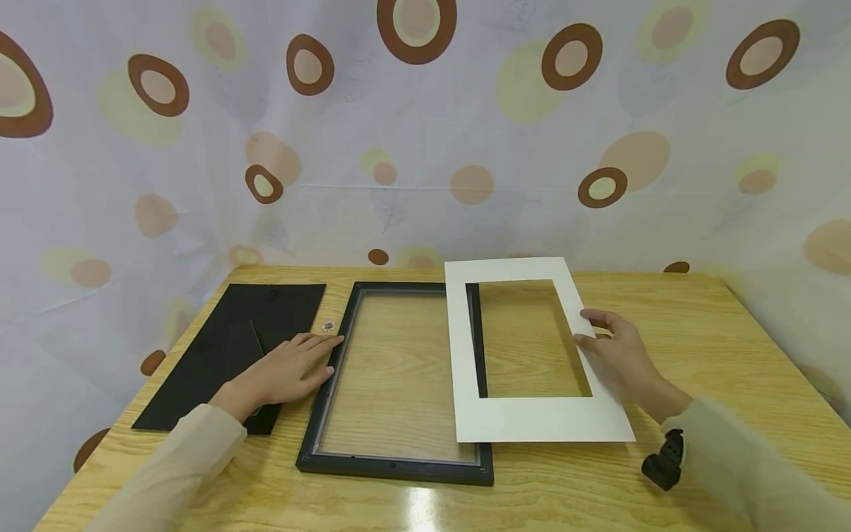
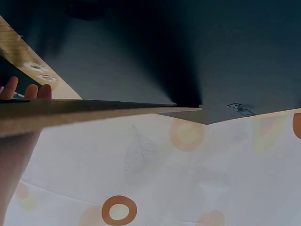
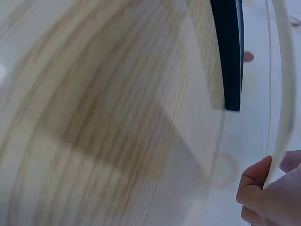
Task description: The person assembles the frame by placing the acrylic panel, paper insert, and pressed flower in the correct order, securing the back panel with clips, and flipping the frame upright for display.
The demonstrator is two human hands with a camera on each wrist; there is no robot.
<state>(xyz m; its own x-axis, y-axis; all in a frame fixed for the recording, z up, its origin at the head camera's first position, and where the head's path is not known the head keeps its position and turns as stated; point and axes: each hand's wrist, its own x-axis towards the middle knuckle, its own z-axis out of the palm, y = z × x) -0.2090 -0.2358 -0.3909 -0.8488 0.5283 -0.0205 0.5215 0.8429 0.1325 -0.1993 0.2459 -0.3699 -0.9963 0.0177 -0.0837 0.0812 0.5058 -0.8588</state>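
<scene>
My right hand (image 1: 618, 358) pinches the right edge of a white picture mat (image 1: 545, 421) with a rectangular window. The mat is raised and overlaps the right side of a black picture frame (image 1: 392, 471). In the right wrist view, fingers and thumb (image 3: 256, 188) grip the edge of the mat (image 3: 286, 70). The frame lies flat on the table, with a clear pane (image 1: 392, 369) inside it. My left hand (image 1: 286, 373) rests with extended fingers against the frame's left side. Under the left forearm lies a black backing board (image 1: 233, 318), whose stand fills much of the left wrist view.
A small flower-like piece (image 1: 328, 326) sits on the wooden table (image 1: 698, 332) between the board and the frame. A patterned cloth (image 1: 425, 148) hangs behind the table. On the right wrist is a black strapped device (image 1: 665, 462).
</scene>
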